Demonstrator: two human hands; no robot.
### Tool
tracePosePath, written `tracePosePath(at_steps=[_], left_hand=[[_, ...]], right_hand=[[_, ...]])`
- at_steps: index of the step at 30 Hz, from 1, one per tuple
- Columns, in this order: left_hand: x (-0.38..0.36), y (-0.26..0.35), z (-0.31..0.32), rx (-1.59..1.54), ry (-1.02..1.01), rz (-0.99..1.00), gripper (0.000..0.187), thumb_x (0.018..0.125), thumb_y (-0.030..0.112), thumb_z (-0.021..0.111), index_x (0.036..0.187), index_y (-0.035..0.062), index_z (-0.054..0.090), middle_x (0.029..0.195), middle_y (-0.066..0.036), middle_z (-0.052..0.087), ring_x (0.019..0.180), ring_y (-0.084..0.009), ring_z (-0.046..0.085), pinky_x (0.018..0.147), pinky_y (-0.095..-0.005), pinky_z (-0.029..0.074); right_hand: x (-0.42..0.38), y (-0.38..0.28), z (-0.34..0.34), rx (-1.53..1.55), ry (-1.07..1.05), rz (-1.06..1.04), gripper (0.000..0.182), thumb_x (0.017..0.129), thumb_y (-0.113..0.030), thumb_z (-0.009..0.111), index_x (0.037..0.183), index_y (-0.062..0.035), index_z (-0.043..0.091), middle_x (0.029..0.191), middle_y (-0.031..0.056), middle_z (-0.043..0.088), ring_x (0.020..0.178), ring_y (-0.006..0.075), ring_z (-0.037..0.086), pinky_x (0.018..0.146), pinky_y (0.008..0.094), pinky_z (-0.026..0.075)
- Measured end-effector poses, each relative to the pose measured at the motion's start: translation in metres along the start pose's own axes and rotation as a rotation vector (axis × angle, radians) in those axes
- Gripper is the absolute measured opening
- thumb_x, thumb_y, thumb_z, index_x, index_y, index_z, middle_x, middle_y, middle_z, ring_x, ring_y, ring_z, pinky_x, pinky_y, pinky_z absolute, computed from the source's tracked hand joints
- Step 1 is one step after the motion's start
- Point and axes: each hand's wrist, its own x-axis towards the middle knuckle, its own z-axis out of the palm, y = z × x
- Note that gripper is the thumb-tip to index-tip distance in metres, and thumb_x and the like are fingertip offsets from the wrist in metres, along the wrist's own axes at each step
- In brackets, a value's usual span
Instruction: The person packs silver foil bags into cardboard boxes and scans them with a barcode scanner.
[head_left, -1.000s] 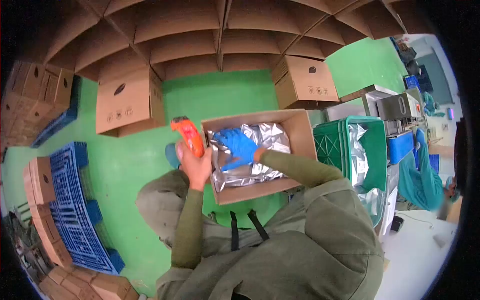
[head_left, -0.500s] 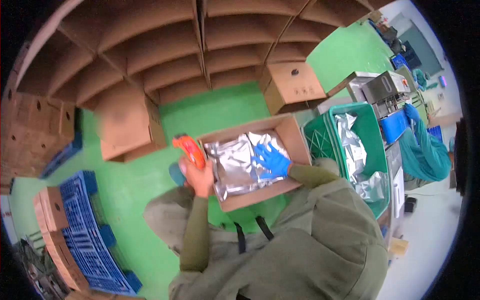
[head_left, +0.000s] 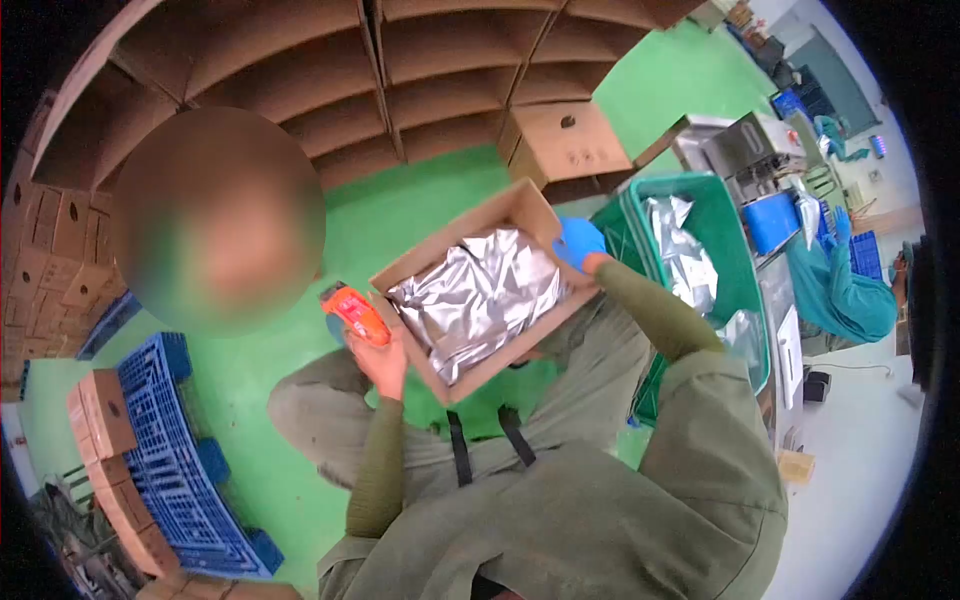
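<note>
My left hand (head_left: 379,352), bare, is closed around an orange tape dispenser (head_left: 357,313), just off the left end of an open cardboard box (head_left: 440,245). Crumpled silver foil bags (head_left: 485,295) fill the bottom of this box, which sits between my knees, turned at a slant. In a blue glove, my right hand (head_left: 580,243) grips the box's right end, its fingers partly hidden by the wall.
A green crate (head_left: 735,265) with silver bags stands at my right, beside a metal machine (head_left: 750,150). Large cardboard boxes (head_left: 450,65) line the far side; another box (head_left: 570,140) stands nearer. Blue pallets (head_left: 185,450) lie left. A co-worker in teal (head_left: 840,290) is far right.
My right hand has moved from the foil bags to the box's right end. The box has turned, its right end swinging away from me. The tape dispenser stays in my left hand.
</note>
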Motion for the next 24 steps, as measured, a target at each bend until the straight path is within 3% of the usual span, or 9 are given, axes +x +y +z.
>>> tracePosePath(at_steps=[1, 3, 4, 7, 9, 12, 13, 16, 24], left_hand=[[-0.021, 0.006, 0.001, -0.089, 0.007, -0.015, 0.080, 0.070, 0.011, 0.083, 0.136, -0.0128, 0.043, 0.129, -0.027, 0.056, 0.117, -0.0384, 0.057, 0.105, -0.0428, 0.043], [-0.062, 0.016, -0.002, -0.275, 0.022, -0.047, 0.082, 0.071, 0.007, 0.081, 0.140, -0.0124, 0.040, 0.133, -0.024, 0.054, 0.122, -0.0345, 0.056, 0.106, -0.0425, 0.042], [-0.071, 0.017, -0.006, -0.171, -0.012, -0.032, 0.080, 0.076, 0.000, 0.076, 0.143, -0.0117, 0.036, 0.136, -0.021, 0.052, 0.128, -0.0301, 0.054, 0.108, -0.0406, 0.042], [-0.079, 0.056, -0.003, -0.348, 0.161, 0.061, 0.057, 0.080, 0.004, 0.079, 0.128, -0.0071, 0.049, 0.121, -0.017, 0.061, 0.106, -0.0253, 0.061, 0.095, -0.0386, 0.049], [-0.080, 0.054, 0.009, -0.511, -0.030, -0.041, 0.051, 0.085, 0.010, 0.078, 0.126, -0.0059, 0.052, 0.117, -0.018, 0.063, 0.103, -0.0272, 0.062, 0.093, -0.0406, 0.049], [-0.053, 0.016, 0.095, 0.348, -0.309, 0.596, 0.049, 0.093, 0.025, 0.071, 0.124, -0.0076, 0.053, 0.114, -0.026, 0.062, 0.108, -0.0399, 0.060, 0.099, -0.0488, 0.045], [-0.042, 0.022, 0.129, 0.454, -0.496, 0.544, 0.052, 0.094, 0.035, 0.068, 0.115, -0.0101, 0.054, 0.108, -0.030, 0.059, 0.106, -0.0494, 0.055, 0.105, -0.0533, 0.039], [-0.031, 0.020, 0.177, 0.276, -0.399, 0.813, 0.048, 0.093, 0.030, 0.070, 0.106, -0.0123, 0.053, 0.104, -0.032, 0.056, 0.104, -0.0532, 0.052, 0.108, -0.0577, 0.033], [0.022, 0.122, 0.070, -0.301, -0.407, 0.389, 0.059, 0.093, 0.018, 0.072, 0.137, -0.0067, 0.042, 0.124, -0.023, 0.058, 0.106, -0.0403, 0.059, 0.099, -0.0488, 0.045]], right_hand=[[0.013, -0.017, 0.004, -0.017, 0.040, -0.059, 0.023, 0.087, -0.025, 0.063, 0.093, -0.0055, 0.072, 0.078, 0.0183, 0.071, 0.066, 0.0401, 0.069, 0.059, 0.0523, 0.054], [-0.025, -0.087, 0.049, 0.016, -0.125, -0.048, 0.079, 0.089, -0.031, 0.063, 0.152, 0.0048, 0.031, 0.084, 0.0295, 0.070, 0.074, 0.0419, 0.072, 0.070, 0.0528, 0.058], [-0.028, -0.103, 0.090, 0.045, -0.347, 0.035, 0.107, 0.087, -0.040, 0.067, 0.158, 0.0084, 0.003, 0.098, 0.0336, 0.069, 0.083, 0.0422, 0.072, 0.076, 0.0537, 0.057], [-0.023, -0.137, 0.052, 0.074, -0.401, 0.097, 0.125, 0.081, -0.052, 0.074, 0.158, 0.0065, -0.006, 0.113, 0.0315, 0.067, 0.092, 0.0422, 0.071, 0.082, 0.0533, 0.056], [-0.017, -0.131, 0.051, 0.045, -0.438, 0.083, 0.136, 0.075, -0.060, 0.078, 0.158, 0.0058, -0.007, 0.114, 0.0285, 0.067, 0.098, 0.0415, 0.071, 0.086, 0.0507, 0.057], [-0.024, -0.137, 0.042, 0.021, -0.473, 0.107, 0.138, 0.072, -0.064, 0.078, 0.159, 0.0056, -0.003, 0.115, 0.0251, 0.068, 0.097, 0.0383, 0.071, 0.087, 0.0482, 0.057], [-0.028, -0.126, 0.063, -0.015, -0.525, 0.025, 0.140, 0.070, -0.066, 0.079, 0.159, 0.0061, -0.002, 0.119, 0.0251, 0.066, 0.100, 0.0385, 0.070, 0.089, 0.0501, 0.056], [-0.028, -0.090, 0.088, -0.136, -0.603, -0.093, 0.148, 0.062, -0.073, 0.080, 0.159, 0.0074, 0.001, 0.130, 0.0245, 0.059, 0.111, 0.0389, 0.065, 0.093, 0.0573, 0.052], [-0.062, -0.155, 0.034, -0.270, -0.512, 0.006, 0.162, 0.052, -0.093, 0.070, 0.158, 0.0103, 0.003, 0.138, 0.0238, 0.050, 0.123, 0.0380, 0.054, 0.098, 0.0683, 0.043]])
